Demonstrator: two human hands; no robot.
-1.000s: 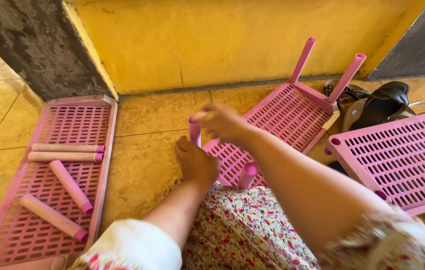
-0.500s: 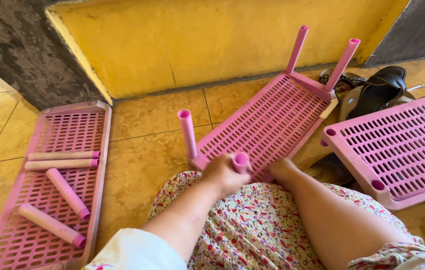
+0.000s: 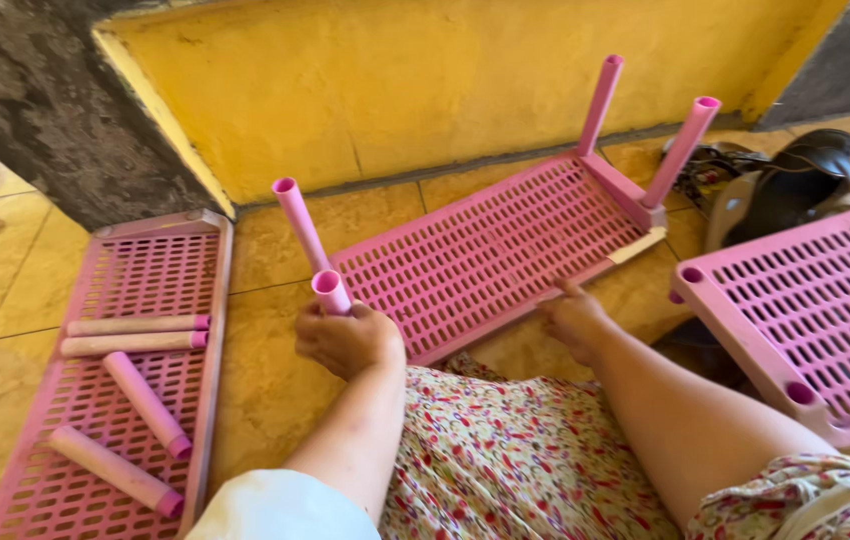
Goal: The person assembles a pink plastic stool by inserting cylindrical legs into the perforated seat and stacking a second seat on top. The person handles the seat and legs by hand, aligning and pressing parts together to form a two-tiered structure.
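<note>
Yellow wall (image 3: 465, 90) behind, tiled floor (image 3: 265, 400) below. Left hand (image 3: 350, 340) clenched around a short pink tube (image 3: 331, 293) at the near corner of the upturned pink shelf (image 3: 495, 255), apparently seating it. Right hand (image 3: 573, 318) pressing fingers flat on the near edge, likely steadying. Spare tubes (image 3: 135, 335) lying on another shelf panel (image 3: 160, 265) leftward.

pink slotted plastic shelf (image 3: 505, 255) upside down on tiled floor, four pink tube legs upright at corners
</note>
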